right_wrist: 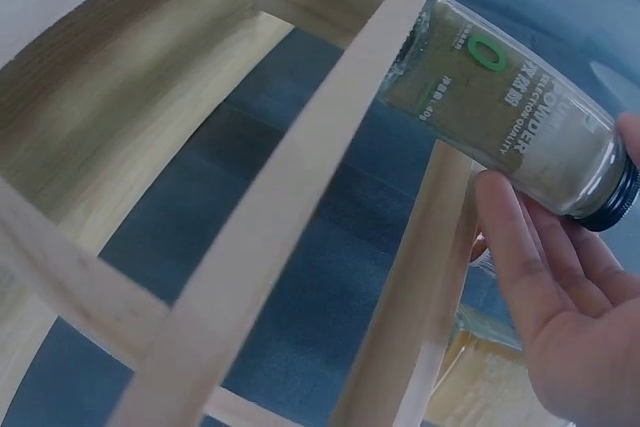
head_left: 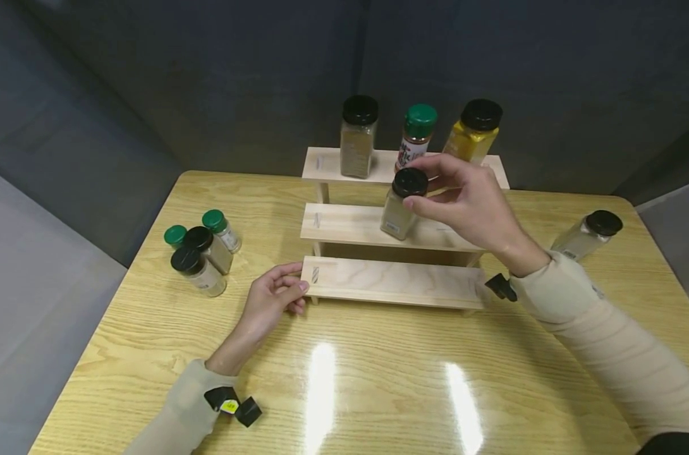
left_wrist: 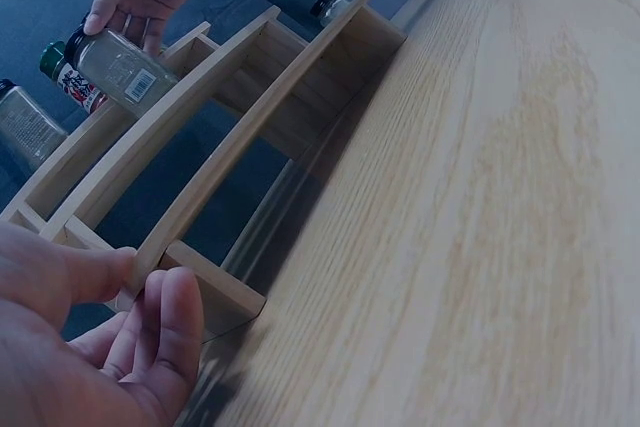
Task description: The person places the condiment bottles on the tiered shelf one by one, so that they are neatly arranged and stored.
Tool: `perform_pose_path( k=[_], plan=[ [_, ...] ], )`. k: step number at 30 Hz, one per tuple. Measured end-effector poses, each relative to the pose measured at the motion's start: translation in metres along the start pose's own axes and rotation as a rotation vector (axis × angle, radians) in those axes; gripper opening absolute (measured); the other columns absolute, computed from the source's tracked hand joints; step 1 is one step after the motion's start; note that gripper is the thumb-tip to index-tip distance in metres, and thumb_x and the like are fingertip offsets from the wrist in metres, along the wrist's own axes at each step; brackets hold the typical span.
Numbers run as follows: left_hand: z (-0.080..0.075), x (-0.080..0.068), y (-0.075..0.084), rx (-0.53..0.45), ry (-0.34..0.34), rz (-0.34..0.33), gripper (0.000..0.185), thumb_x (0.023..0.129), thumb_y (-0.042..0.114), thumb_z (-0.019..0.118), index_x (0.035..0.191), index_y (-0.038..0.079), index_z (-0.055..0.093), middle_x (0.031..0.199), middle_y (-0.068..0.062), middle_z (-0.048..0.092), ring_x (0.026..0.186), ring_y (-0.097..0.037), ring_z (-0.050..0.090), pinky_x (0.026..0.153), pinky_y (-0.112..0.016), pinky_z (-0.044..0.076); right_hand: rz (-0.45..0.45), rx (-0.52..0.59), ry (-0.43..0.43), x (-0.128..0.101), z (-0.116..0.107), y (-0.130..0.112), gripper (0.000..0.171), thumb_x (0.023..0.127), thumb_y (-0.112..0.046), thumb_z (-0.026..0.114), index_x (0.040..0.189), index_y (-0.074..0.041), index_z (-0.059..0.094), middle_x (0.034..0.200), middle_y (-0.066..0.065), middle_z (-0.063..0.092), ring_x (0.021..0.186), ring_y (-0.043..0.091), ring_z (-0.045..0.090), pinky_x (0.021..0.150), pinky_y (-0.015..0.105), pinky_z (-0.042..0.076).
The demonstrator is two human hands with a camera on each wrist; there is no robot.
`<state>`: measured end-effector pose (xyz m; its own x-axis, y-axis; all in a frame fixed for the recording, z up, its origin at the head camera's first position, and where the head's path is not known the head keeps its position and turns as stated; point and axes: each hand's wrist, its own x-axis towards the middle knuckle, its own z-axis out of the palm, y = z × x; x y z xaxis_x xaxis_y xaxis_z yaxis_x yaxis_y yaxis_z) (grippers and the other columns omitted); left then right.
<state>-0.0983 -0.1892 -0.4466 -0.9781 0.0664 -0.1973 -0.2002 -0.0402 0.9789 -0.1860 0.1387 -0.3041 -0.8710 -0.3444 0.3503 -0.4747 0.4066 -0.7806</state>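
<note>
- Black-capped, the spice jar [head_left: 402, 203] sits in our right hand [head_left: 469, 205], whose fingers [head_left: 435, 165] curl round the cap from above; its base touches the middle step [head_left: 344, 224] of the wooden rack [head_left: 390, 281], slightly tilted.
- Our judgement: we keep the grip high on the cap, bring the jar upright and let the base seat flat on the step before loosening the hold.
- Our left hand [head_left: 270, 300] pinches the left end of the lowest step, thumb and fingers [left_wrist: 170, 327] closed on the board, which should keep the rack from sliding.
- Close behind the right hand, on the top step, stand a dark-capped jar [head_left: 358, 136], a green-capped bottle [head_left: 416, 136] and a yellow jar [head_left: 473, 131]; the knuckles could knock them, so we avoid lifting backwards.
- Further out on the tabletop [head_left: 378, 379], four small jars [head_left: 203, 251] cluster to the left, and one black-capped jar [head_left: 588, 235] stands to the right, well apart from the rack.
</note>
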Motion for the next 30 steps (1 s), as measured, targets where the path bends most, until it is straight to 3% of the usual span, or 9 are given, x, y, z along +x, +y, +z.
perform_pose_path(
  k=[9,13,23,30],
  plan=[
    [0.0,0.001,-0.001,-0.007,-0.009,-0.007,0.043,0.106,-0.007,0.066,0.148,-0.01,0.056,0.103,-0.012,0.066,0.078,-0.014,0.067,0.067,-0.022,0.063,0.046,0.05,0.002,-0.008,-0.005,0.004,0.045,0.095,-0.006,0.086,0.138,-0.004,0.072,0.134,0.009,0.072,0.102,0.015,0.075,0.085,0.023,0.064],
    [0.0,0.0,-0.001,-0.006,-0.014,-0.003,0.043,0.107,-0.007,0.066,0.148,-0.01,0.055,0.103,-0.012,0.067,0.079,-0.015,0.068,0.068,-0.022,0.063,0.059,0.07,0.035,-0.017,-0.014,0.006,0.047,0.096,-0.006,0.085,0.141,-0.005,0.071,0.132,0.008,0.073,0.104,0.015,0.075,0.086,0.022,0.062],
    [-0.001,0.0,0.0,0.005,-0.015,0.008,0.044,0.107,-0.006,0.065,0.15,-0.009,0.054,0.103,-0.01,0.067,0.077,-0.014,0.068,0.067,-0.023,0.063,0.067,0.017,0.149,-0.049,-0.05,0.007,0.041,0.096,-0.002,0.084,0.136,-0.006,0.075,0.121,0.005,0.078,0.103,0.018,0.074,0.083,0.018,0.06],
    [-0.001,-0.001,0.001,0.01,-0.016,0.005,0.045,0.107,-0.005,0.066,0.15,-0.01,0.054,0.102,-0.01,0.068,0.078,-0.013,0.068,0.068,-0.022,0.062,0.082,-0.011,0.285,-0.075,-0.086,0.021,0.039,0.096,0.006,0.081,0.134,0.003,0.074,0.116,0.005,0.079,0.101,0.016,0.073,0.079,0.015,0.059]
  ],
)
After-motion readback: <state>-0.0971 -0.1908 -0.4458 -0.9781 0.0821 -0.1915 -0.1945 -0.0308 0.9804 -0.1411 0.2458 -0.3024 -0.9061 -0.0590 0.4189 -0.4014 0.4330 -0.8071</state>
